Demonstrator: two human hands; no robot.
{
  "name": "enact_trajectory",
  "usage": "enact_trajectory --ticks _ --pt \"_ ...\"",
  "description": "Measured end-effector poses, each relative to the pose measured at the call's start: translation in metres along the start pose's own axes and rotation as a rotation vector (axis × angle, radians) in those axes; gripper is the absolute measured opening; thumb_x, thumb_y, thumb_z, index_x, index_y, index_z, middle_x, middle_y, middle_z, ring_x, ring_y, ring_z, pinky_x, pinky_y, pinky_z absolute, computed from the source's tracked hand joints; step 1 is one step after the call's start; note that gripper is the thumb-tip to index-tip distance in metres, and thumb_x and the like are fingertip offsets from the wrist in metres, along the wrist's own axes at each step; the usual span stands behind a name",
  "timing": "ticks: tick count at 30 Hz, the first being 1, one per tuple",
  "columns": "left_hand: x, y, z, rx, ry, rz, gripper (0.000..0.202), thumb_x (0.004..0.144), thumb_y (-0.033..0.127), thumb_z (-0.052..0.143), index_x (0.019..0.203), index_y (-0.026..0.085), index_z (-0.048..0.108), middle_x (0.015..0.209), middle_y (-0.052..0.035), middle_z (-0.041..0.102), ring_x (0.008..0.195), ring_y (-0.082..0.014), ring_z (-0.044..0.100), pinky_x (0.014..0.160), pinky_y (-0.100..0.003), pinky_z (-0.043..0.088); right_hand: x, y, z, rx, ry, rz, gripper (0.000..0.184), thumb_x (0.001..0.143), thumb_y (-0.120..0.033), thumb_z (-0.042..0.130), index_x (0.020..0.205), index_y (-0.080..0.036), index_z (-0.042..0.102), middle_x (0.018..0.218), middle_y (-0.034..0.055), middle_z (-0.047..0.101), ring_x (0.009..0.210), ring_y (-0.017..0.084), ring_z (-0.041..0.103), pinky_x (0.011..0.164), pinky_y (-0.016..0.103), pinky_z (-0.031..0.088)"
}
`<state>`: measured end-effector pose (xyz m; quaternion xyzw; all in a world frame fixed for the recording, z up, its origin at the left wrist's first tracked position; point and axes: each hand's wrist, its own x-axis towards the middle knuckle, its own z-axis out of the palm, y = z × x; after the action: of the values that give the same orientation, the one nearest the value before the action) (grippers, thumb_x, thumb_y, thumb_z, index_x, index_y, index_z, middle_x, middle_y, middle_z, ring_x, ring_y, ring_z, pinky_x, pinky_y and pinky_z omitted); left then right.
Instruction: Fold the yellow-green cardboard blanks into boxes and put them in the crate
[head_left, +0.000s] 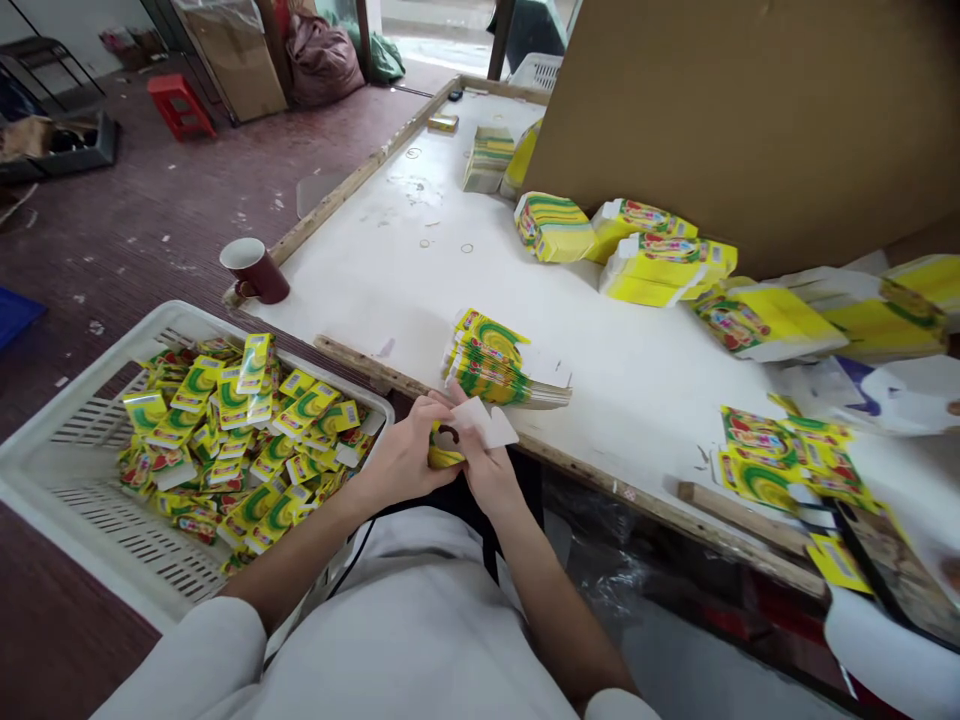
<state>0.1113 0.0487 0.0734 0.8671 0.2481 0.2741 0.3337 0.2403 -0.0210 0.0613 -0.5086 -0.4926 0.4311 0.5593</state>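
Close in front of me, at the table's near edge, both hands are on one small yellow-green carton (442, 457). A white flap of it sticks out to the right. My left hand (409, 450) is closed around the carton's left side. My right hand (486, 472) pinches it from the right, with the thumb by the white flap. Fingers cover much of the carton. Just beyond the hands, a pile of flat printed cartons (487, 365) lies on the white table (420, 260). To the left, a white plastic basket (97, 545) holds many small yellow cartons (232, 400).
A maroon mug (259, 275) stands at the table's left corner. Bundles of flat cartons (664, 265) line a tall cardboard sheet (735, 120). More loose cartons (780, 455) lie at right, near a wooden strip (742, 520). A red stool (180, 105) stands on the floor.
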Motion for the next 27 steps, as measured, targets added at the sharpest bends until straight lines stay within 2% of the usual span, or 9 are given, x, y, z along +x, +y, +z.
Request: enact_trajectory --ticks 3,5,7,9,11,14,20,24,27 --pt "-0.001 -0.003 0.002 -0.002 -0.059 -0.036 0.048 0.076 0.022 0.065 0.116 0.025 0.039 0.108 -0.0059 0.054 0.096 -0.0217 0.062 0.076 -0.034 0.053 -0.003 -0.006 -0.001 -0.155 -0.01 -0.092 0.075 0.097 -0.053 0.046 0.159 -0.024 0.016 0.158 0.0108 0.038 0.145 0.025 0.038 0.118 0.044 0.036" --pt "-0.002 -0.007 0.003 -0.018 -0.003 -0.013 0.064 0.076 0.022 0.065 0.13 0.023 0.03 0.114 -0.0091 0.052 0.094 -0.0209 0.062 0.077 -0.035 0.053 -0.003 -0.007 -0.003 -0.282 -0.059 -0.179 0.071 0.095 -0.037 0.056 0.157 -0.028 0.023 0.161 0.007 0.033 0.147 0.025 0.035 0.119 0.043 0.035" --pt "-0.002 -0.008 0.004 0.014 0.069 -0.013 0.082 0.071 0.019 0.069 0.138 0.021 0.021 0.124 -0.0141 0.047 0.103 -0.0235 0.06 0.084 -0.039 0.053 -0.003 -0.003 -0.006 -0.335 -0.016 -0.217 0.056 0.096 -0.022 0.049 0.151 -0.032 0.039 0.156 0.0034 0.042 0.143 0.022 0.043 0.118 0.041 0.038" --pt "-0.003 -0.007 0.001 0.104 0.074 -0.064 0.08 0.068 0.016 0.07 0.136 0.02 0.028 0.125 -0.0146 0.048 0.111 -0.0273 0.057 0.09 -0.043 0.052 -0.002 0.002 -0.01 -0.327 0.113 -0.215 0.052 0.097 -0.015 0.042 0.145 -0.035 0.048 0.15 0.0022 0.052 0.137 0.019 0.051 0.116 0.041 0.041" --pt "-0.003 -0.004 -0.006 0.174 0.023 -0.114 0.064 0.069 0.016 0.071 0.126 0.021 0.041 0.119 -0.0115 0.054 0.111 -0.0289 0.058 0.092 -0.045 0.051 -0.001 0.005 -0.013 -0.349 0.176 -0.215 0.053 0.097 -0.017 0.045 0.148 -0.033 0.044 0.15 0.0043 0.051 0.139 0.021 0.048 0.116 0.042 0.04" --pt "-0.002 -0.001 -0.022 0.187 0.01 -0.133 0.054 0.069 0.019 0.073 0.119 0.022 0.051 0.112 -0.0078 0.062 0.105 -0.0269 0.062 0.091 -0.041 0.052 -0.002 0.0 -0.022 -0.459 0.037 -0.226 0.061 0.094 -0.024 0.056 0.152 -0.029 0.037 0.159 0.0083 0.036 0.146 0.025 0.037 0.116 0.044 0.039" --pt "0.01 0.004 -0.041 0.188 -0.038 -0.08 0.057 0.068 0.029 0.079 0.12 0.022 0.055 0.113 -0.0059 0.07 0.101 -0.0249 0.068 0.092 -0.038 0.052 0.003 -0.024 -0.049 -0.537 -0.186 -0.197 0.036 0.089 -0.024 0.064 0.125 -0.029 0.068 0.152 0.0094 0.049 0.135 0.027 0.053 0.11 0.045 0.047" --pt "0.015 0.007 -0.035 0.214 -0.002 -0.046 0.047 0.073 0.027 0.075 0.116 0.021 0.057 0.112 -0.0062 0.07 0.104 -0.0239 0.066 0.095 -0.037 0.051 0.008 -0.022 -0.038 -0.459 -0.013 -0.169 0.025 0.084 -0.024 0.071 0.108 -0.025 0.076 0.143 0.0105 0.057 0.132 0.029 0.056 0.11 0.045 0.046" --pt "0.005 -0.004 -0.045 0.276 -0.043 -0.184 0.049 0.073 0.03 0.075 0.118 0.02 0.057 0.111 -0.0069 0.07 0.103 -0.0247 0.066 0.091 -0.037 0.051 0.015 -0.015 -0.028 -0.437 0.018 -0.198 0.043 0.086 -0.027 0.068 0.129 -0.024 0.064 0.146 0.0123 0.054 0.136 0.027 0.051 0.113 0.044 0.042"
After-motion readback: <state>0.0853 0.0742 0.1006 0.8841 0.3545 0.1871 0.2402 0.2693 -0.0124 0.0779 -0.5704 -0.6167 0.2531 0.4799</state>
